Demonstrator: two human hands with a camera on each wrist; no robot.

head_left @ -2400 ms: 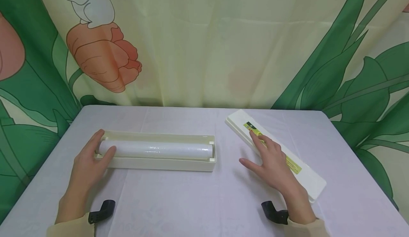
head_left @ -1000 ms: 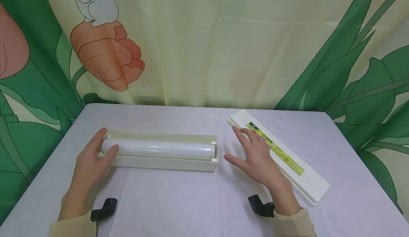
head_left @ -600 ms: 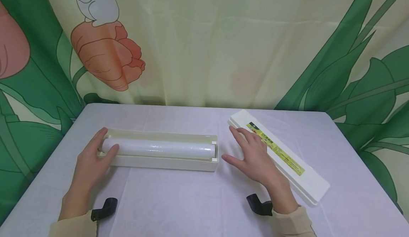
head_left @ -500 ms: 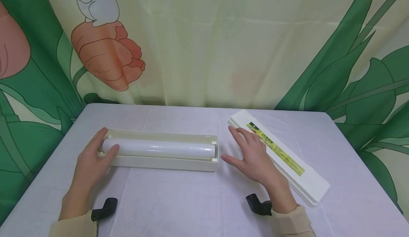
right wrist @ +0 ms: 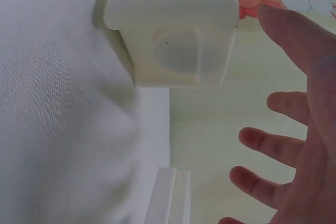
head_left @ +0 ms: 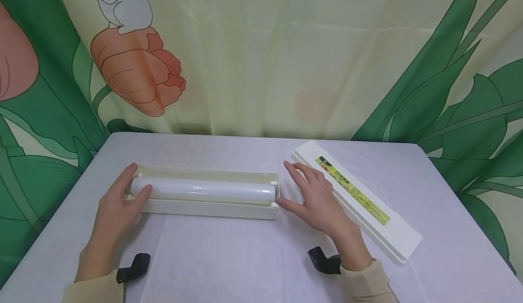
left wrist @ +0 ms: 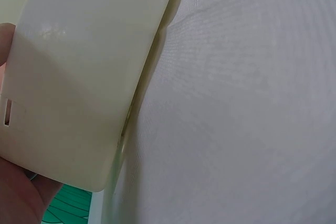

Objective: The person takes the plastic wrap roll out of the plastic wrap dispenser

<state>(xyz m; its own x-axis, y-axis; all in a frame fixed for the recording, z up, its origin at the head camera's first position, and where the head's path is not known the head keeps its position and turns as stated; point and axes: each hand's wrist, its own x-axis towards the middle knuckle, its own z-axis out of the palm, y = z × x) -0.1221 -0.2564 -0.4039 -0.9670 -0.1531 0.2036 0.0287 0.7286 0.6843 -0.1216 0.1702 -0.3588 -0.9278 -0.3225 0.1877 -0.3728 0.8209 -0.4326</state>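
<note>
Fingers spread on my right hand (head_left: 312,198), holding nothing, just beside the open box (head_left: 212,209), centre-left; my left hand (head_left: 116,207) grips its left end. Probably light, stiff plastic: best held by both ends.

Bare left hand (head_left: 117,203) hides left end of cream rectangular plastic box (head_left: 212,209). Yellow-green label (head_left: 353,191) on long white plastic lid (head_left: 397,239): text too small. Right wrist view: box cut by top edge, lid by bottom.

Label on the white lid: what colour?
The label is mostly yellow-green with dark print, seen best in the head view.
</note>
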